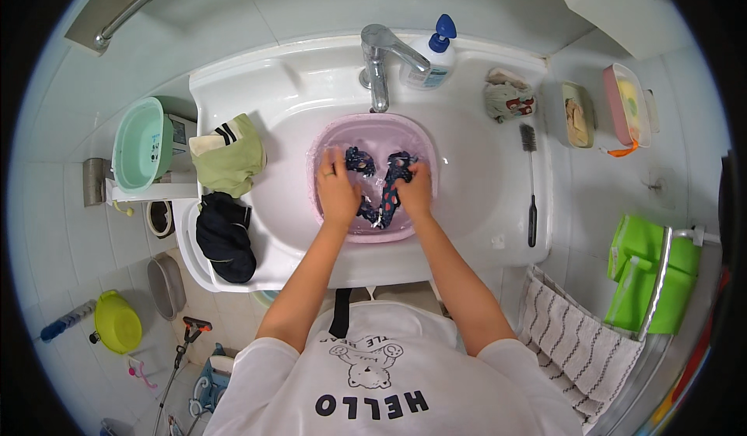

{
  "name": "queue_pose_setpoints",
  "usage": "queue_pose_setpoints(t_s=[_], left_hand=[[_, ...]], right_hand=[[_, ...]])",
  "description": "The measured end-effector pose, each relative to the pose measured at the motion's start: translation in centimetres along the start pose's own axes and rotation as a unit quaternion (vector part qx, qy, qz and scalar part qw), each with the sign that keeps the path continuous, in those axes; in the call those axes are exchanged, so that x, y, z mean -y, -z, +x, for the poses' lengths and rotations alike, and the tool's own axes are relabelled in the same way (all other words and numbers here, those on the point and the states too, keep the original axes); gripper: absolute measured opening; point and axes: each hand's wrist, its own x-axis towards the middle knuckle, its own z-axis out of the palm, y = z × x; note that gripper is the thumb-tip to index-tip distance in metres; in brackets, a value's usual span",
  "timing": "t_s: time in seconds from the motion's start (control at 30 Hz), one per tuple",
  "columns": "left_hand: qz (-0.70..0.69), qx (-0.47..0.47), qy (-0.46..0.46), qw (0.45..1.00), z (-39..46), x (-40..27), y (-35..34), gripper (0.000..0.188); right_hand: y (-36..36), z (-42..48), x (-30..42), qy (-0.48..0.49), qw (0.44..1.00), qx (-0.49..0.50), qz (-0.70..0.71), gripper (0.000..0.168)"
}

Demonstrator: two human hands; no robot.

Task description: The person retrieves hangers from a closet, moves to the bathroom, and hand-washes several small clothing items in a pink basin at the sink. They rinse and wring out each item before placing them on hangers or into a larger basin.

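Note:
A pink plastic basin (373,238) holding water stands in the white washbasin (280,167), below the chrome faucet (378,68). In the water lies a dark navy cloth (390,193) with red and pale spots, partly submerged and bunched. On the basin's left side is my left hand (338,193), palm down, its fingers apart near the inner wall; cloth lies just beyond its thumb. My right hand (414,191) has its fingers curled onto the cloth's right part.
Green cloth (233,158) and black cloth (226,237) lie at the sink's left. A pump bottle (430,62) stands behind the faucet. A bunched pale cloth (509,96) and a bottle brush (530,185) lie at right. Wall-mounted soap boxes (578,115) hang beyond.

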Motion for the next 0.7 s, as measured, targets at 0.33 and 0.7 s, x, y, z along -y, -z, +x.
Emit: queue_pose_setpoints(t_s=[0.33, 0.7], left_hand=[[0.133, 0.255, -0.024, 0.958, 0.6, 3.0, -3.9, 0.057], [-0.344, 0.456, -0.046, 0.82, 6.5, -1.9, 4.9, 0.031]], right_hand=[[-4.1, 3.1, -1.3, 0.036, 0.942, 0.169, -0.289, 0.053], [5.9, 1.2, 7.7, 0.052, 0.92, 0.327, 0.211, 0.017]])
